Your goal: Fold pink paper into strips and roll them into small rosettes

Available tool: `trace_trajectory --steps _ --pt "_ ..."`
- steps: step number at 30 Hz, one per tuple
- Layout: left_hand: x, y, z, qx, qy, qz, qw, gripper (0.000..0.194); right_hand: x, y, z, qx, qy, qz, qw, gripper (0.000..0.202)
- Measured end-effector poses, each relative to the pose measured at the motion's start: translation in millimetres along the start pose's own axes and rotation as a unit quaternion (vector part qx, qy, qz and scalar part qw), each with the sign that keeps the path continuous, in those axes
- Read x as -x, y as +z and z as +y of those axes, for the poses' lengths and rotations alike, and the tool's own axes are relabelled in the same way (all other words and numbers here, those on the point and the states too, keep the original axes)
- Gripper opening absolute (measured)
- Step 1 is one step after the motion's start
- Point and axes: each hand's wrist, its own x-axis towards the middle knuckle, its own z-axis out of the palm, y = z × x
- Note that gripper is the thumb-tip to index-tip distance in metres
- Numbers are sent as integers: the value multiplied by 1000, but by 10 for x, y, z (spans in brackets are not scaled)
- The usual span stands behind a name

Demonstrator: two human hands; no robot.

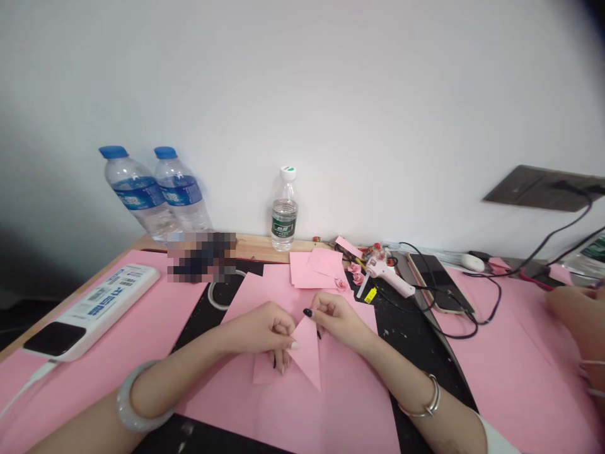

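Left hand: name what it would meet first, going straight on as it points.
Probably the right hand, across the pink paper the left hand holds; exact depth is unclear.

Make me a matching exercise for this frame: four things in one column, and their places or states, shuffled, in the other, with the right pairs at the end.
Things
1. Pink paper piece
2. Glue gun
3. Small bottle
4. White device

Places and states
A. White cap, green label, in front of the wall
B. At the left side, with a white cable at its near end
C. Held by the left hand and the right hand
D. Lying beside paper roses, a yellow tag near its nozzle

Right pairs: 1-C, 2-D, 3-A, 4-B
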Motion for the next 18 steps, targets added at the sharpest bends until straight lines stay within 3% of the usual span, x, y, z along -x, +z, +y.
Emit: trace_trajectory --steps 4,8,11,18 --pt "-17 3 -10 3 9 1 1000 30 -3 -20 30 28 -5 27 999 51" --pt "-95 -2 -23 67 70 75 992 24 -46 -47 97 8 -25 133 991 51" --pt "-133 -14 -6 103 131 114 979 36 -80 -59 132 -55 -19 185 981 46" --pt "-102 -60 13 174 107 110 973 48 -94 -61 105 -157 -37 189 969 38"
